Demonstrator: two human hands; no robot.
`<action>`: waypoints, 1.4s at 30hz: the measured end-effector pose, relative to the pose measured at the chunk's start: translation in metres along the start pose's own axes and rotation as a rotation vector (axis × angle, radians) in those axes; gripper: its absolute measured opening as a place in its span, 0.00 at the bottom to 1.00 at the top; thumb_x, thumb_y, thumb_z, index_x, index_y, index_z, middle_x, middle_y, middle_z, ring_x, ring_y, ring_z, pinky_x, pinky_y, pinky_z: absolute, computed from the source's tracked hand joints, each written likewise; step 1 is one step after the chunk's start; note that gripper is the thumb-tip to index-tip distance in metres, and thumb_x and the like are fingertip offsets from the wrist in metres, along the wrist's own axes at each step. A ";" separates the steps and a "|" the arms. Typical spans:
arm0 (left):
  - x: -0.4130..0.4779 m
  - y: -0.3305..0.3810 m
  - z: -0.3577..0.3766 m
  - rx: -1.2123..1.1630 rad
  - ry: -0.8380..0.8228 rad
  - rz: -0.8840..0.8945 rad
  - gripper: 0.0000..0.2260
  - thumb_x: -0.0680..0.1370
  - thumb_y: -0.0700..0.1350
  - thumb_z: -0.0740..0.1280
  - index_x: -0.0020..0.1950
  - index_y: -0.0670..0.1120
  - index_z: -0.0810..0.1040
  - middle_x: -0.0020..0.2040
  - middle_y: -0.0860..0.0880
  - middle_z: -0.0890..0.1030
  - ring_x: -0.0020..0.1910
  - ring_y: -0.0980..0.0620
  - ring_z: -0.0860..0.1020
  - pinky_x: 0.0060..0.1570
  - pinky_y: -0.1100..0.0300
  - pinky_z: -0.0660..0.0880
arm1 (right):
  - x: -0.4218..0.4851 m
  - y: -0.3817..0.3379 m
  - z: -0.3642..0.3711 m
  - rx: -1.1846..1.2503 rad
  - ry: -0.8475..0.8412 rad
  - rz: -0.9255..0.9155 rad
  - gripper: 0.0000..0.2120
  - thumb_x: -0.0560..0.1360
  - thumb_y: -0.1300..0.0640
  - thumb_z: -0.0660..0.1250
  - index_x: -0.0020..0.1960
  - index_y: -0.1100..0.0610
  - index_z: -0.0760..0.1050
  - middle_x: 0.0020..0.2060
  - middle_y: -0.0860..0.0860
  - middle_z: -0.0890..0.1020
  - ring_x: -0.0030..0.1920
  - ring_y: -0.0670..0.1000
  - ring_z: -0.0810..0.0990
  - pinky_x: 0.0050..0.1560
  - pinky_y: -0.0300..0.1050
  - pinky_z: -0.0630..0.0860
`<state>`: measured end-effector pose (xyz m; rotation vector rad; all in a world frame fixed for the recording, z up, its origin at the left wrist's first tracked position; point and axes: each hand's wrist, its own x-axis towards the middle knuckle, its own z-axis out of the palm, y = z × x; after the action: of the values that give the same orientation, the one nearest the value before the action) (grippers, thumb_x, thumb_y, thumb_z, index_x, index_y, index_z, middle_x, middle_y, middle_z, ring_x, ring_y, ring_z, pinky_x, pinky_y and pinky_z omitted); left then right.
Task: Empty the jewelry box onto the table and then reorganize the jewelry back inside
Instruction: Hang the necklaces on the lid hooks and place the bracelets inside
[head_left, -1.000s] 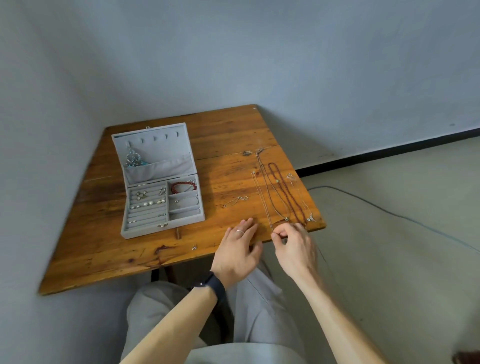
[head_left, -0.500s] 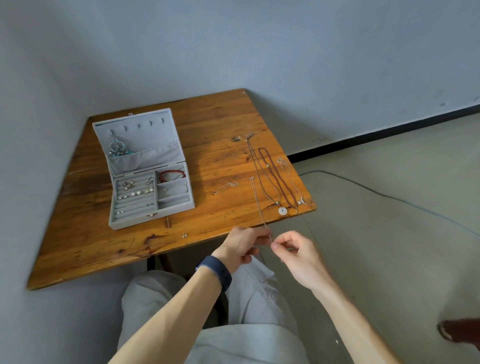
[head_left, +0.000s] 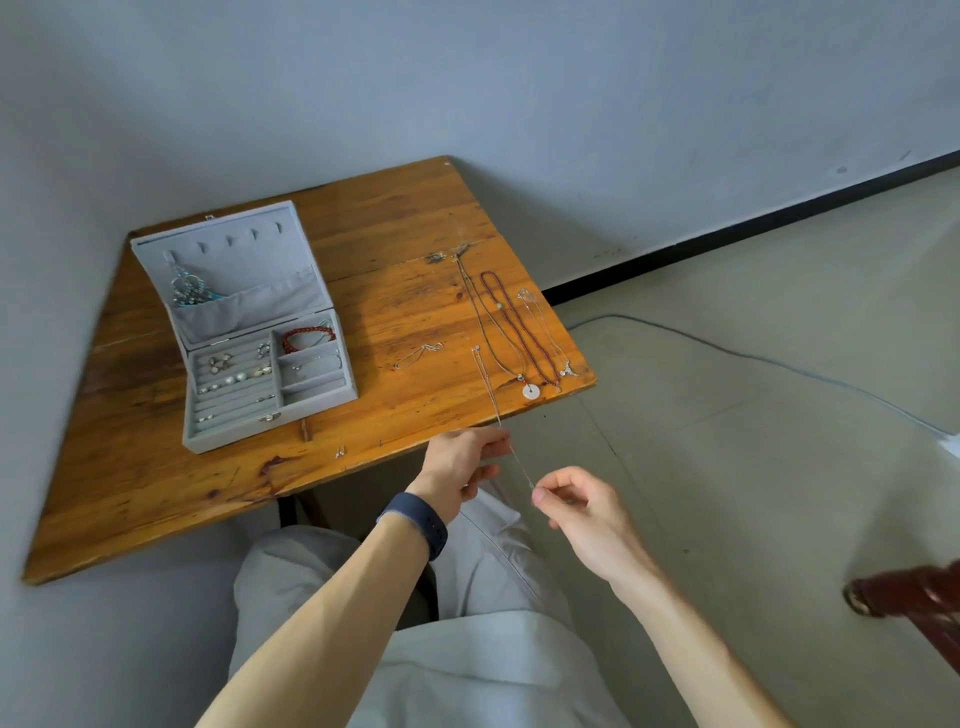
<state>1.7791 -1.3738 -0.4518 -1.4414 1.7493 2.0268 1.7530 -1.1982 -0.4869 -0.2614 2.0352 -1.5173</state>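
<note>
Since half a second ago the two hands have drawn apart, and the thin silver chain (head_left: 487, 387) is pulled further over the near edge of the table (head_left: 156, 493). The right hand (head_left: 576, 512) pinches the chain's end between thumb and forefinger, out past the table edge above the lap. The left hand (head_left: 460, 470), with a dark wristband (head_left: 421, 522), is curled at the table's edge. It seems to hold the chain at its fingertips, though the strand is too fine there to be sure. The chain's far end lies on the wood.

Just to its right lie a dark cord with a round white pendant (head_left: 530, 391), a red bead necklace (head_left: 511, 322) and another fine chain (head_left: 545, 332). A small silver piece (head_left: 418, 354) lies to the left.

The grey jewelry box (head_left: 234, 436) stands open on the left of the table, its lid upright. A red bracelet (head_left: 306, 336) sits in its rear right compartment, and pearl earrings (head_left: 234, 371) sit in the ridged section.
</note>
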 end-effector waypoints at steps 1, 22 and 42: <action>0.000 0.001 -0.002 0.008 0.012 0.012 0.08 0.76 0.48 0.73 0.51 0.45 0.86 0.43 0.52 0.87 0.30 0.55 0.76 0.27 0.65 0.62 | 0.000 0.000 0.000 -0.001 -0.005 0.001 0.04 0.76 0.57 0.71 0.43 0.50 0.80 0.37 0.44 0.83 0.37 0.41 0.79 0.45 0.38 0.74; -0.023 0.020 -0.036 -0.354 -0.218 0.010 0.07 0.78 0.47 0.60 0.44 0.46 0.73 0.35 0.50 0.74 0.38 0.50 0.75 0.43 0.57 0.69 | -0.035 0.003 -0.011 0.017 0.001 -0.008 0.02 0.76 0.59 0.71 0.45 0.54 0.80 0.35 0.46 0.81 0.32 0.40 0.77 0.35 0.29 0.71; -0.059 0.076 -0.156 -0.390 -0.227 0.212 0.08 0.73 0.42 0.56 0.36 0.48 0.71 0.28 0.53 0.65 0.26 0.54 0.63 0.35 0.59 0.63 | -0.020 -0.034 0.042 -0.171 -0.123 -0.217 0.02 0.79 0.60 0.66 0.48 0.55 0.76 0.43 0.49 0.81 0.41 0.44 0.77 0.41 0.27 0.71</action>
<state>1.8547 -1.4981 -0.3399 -1.0815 1.5304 2.6395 1.7862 -1.2337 -0.4559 -0.6457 2.0926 -1.4130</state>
